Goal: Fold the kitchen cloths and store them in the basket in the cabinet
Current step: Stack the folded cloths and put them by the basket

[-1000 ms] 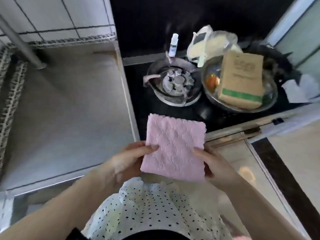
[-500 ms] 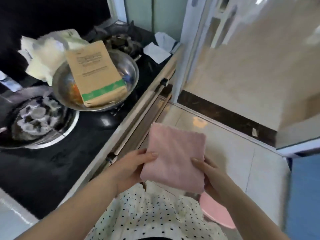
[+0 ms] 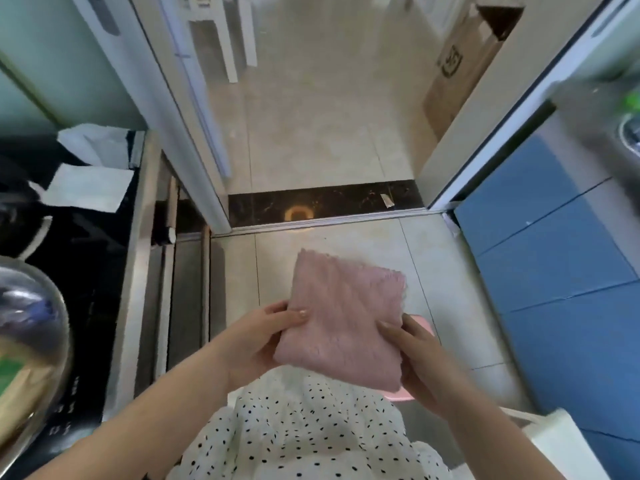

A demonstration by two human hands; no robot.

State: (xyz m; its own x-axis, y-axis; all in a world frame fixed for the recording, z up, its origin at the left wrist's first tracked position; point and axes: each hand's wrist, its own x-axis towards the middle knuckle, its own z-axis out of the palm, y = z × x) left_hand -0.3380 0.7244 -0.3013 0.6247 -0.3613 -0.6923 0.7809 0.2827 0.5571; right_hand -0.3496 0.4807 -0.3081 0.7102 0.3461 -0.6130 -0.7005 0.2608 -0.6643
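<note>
Folded pink cloth [image 3: 343, 323] pinched on both sides, held flat at waist height over the tiled floor [image 3: 311, 133]. Left hand [image 3: 258, 341] on the cloth's left edge, thumb on top and fingers curled beneath. Right hand [image 3: 417, 358] on the right edge, thumb laid over the top face, fingers wrapped under the near corner (nothing else in either grip). Scalloped far edge of the cloth turned away from the body, slightly tilted up. Just below the hands, a white dotted garment [image 3: 294, 427]. Under the right hand, part of something pink [image 3: 420, 322] on the floor, mostly hidden by cloth and hand.

To the left, a black cooktop [image 3: 86, 271] with a steel bowl [image 3: 41, 306] at the frame's edge, blurred, and white paper sheets [image 3: 86, 188] at the far end of the counter. Straight ahead, a dark stone threshold [image 3: 325, 202] across a doorway, with a cardboard box [image 3: 457, 74] leaning beyond it. To the right, blue cabinet fronts [image 3: 554, 271] with a grey counter above. No basket in view.
</note>
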